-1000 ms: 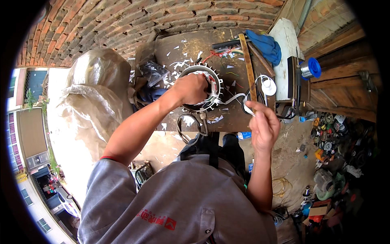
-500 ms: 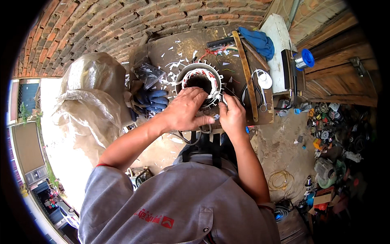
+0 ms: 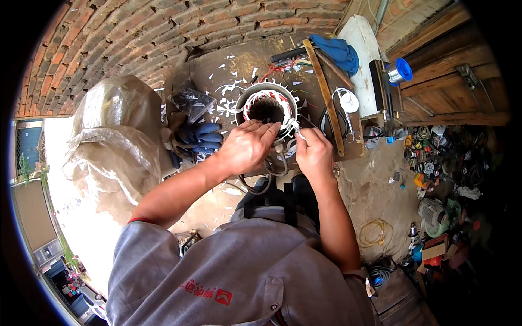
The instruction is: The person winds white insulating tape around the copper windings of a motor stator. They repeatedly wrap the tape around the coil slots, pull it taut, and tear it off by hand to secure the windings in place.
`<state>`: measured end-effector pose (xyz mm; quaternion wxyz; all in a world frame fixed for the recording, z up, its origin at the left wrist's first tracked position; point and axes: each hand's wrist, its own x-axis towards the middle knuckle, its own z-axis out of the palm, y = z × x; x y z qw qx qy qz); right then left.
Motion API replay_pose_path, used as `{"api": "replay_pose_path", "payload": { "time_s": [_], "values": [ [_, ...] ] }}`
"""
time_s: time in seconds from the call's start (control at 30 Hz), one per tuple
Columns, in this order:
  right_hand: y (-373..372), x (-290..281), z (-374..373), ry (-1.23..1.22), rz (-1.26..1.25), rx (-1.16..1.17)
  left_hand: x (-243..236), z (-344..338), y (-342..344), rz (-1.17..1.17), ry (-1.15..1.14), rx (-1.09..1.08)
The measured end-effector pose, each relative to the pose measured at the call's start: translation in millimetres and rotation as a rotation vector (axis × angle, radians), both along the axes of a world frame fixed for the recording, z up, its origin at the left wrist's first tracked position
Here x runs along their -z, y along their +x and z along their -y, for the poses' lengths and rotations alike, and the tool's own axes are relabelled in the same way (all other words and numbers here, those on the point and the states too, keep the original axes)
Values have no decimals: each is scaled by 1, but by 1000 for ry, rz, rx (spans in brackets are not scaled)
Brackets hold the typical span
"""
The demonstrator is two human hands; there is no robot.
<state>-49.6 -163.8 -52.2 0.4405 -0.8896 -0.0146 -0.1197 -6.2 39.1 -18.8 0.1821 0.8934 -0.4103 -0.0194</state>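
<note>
**Both hands at the near rim of a motor stator**

A round grey metal motor stator with red-and-white windings in its bore [image 3: 266, 106] sits on a dark, scuffed workbench top [image 3: 217, 70], open end facing up. It lies just beyond both hands, which meet at the stator's near rim.

The left hand [image 3: 246, 146] rests over the lower edge of the stator, fingers bent and drawn together, tips touching the rim and windings. Whether it grips anything beneath the fingers cannot be told, since the back of the hand hides them.

The right hand [image 3: 312, 155] is just to the right of the left, almost touching it. Its thumb and forefinger are pinched shut on a thin white strip [image 3: 296, 129] that runs up to the stator's lower right edge.

Small white paper scraps [image 3: 228, 89] are scattered over the bench to the left of the stator. A pair of dark blue work gloves [image 3: 201, 138] lies at the bench's left edge, near the left wrist. To the right of the stator a long wooden stick [image 3: 325, 92] lies lengthwise, with a blue cloth [image 3: 340, 51] at its far end and a blue spool [image 3: 401, 70] further right. A large, clear plastic-wrapped bundle [image 3: 114, 130] stands to the left of the bench.
</note>
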Motion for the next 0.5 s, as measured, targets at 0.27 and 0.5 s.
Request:
{"api": "replay_pose_path", "payload": {
  "time_s": [0.27, 0.5],
  "values": [
    [-21, -52, -5, 174, -120, -270, 0, 0, -1, 69, -41, 22],
    [-35, -69, -31, 125, 61, -517, 6, -2, 3, 73, -71, 21]
  ]
}}
